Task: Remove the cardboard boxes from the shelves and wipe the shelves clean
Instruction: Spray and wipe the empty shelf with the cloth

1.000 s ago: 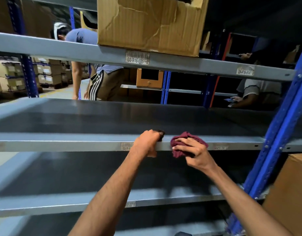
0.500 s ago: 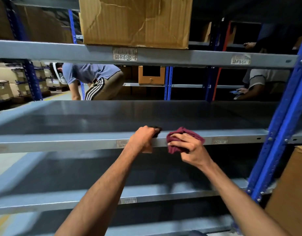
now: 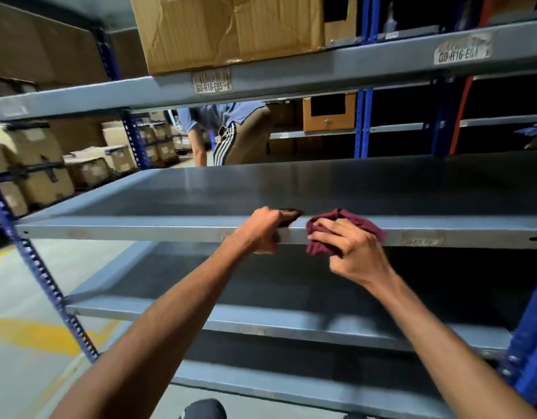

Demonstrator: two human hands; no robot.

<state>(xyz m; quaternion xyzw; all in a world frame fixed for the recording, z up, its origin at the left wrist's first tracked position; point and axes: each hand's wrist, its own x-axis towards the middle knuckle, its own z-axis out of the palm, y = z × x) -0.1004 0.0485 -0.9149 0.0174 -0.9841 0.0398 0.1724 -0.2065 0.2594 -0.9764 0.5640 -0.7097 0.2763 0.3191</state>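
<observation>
I curl my left grip (image 3: 265, 229) over the shelf (image 3: 170, 229) lip to steady myself; at three o'clock, my right grip (image 3: 348, 252) bunches the cloth (image 3: 364, 223) for wiping

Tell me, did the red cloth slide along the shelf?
No. The red cloth stays on the shelf edge, just left of the worn label, beside the left hand.

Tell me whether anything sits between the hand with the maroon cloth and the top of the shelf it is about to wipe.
Nothing visible does. The right hand holds the maroon cloth at the front lip of the middle shelf, whose top is bare. The left hand grips that lip beside it.
</observation>
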